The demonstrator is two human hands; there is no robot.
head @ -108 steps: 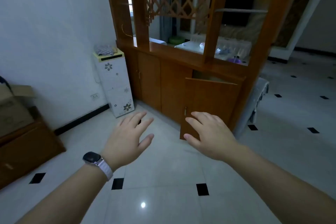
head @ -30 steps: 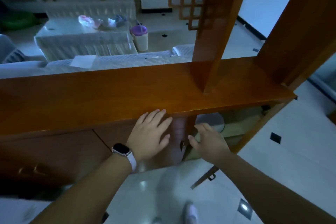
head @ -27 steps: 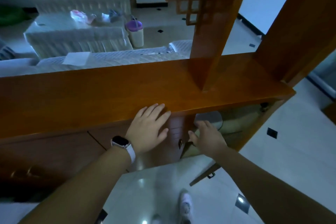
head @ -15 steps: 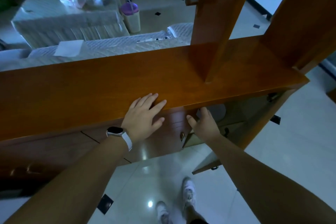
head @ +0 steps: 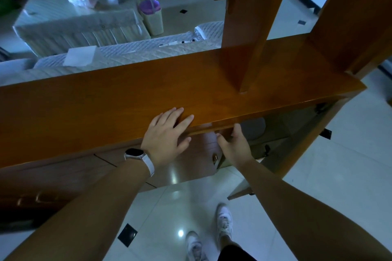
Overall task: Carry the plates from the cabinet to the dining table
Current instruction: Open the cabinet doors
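While the person was standing well back from the cabinet (head: 63, 182) a few seconds ago with both hands in the air, they are now leaning right over its ledge (head: 106, 101). The left hand (head: 167, 135) is lying flat on the ledge's front edge with its fingers straight and spread, seemingly bracing. The right hand (head: 235, 146) is reaching under the ledge into the open compartment; over the last second it has been creeping further in. Its thumb and forefinger are standing apart and gripping nothing, and the other fingers are hiding behind the hand.

The plates (head: 253, 131) are sitting just under the ledge, beyond the right hand's fingertips and not yet touched. Only a pale, round, smooth rim is showing, so I cannot tell how many there are. Judging from this, the approach is finishing and the grasp is coming next; no plate is leaving the cabinet yet.

The ledge is glowing as flat, lacquered orange-brown wood, and a square post (head: 250, 38) is rising from it. Below the ledge the door (head: 239, 194) is hanging open, edge-on. Beneath it all, the glossy pale tiled floor (head: 339, 176) is reflecting light. A smooth dark-faced watch (head: 135, 153) on a white band is sitting on the left wrist, just short of the ledge.
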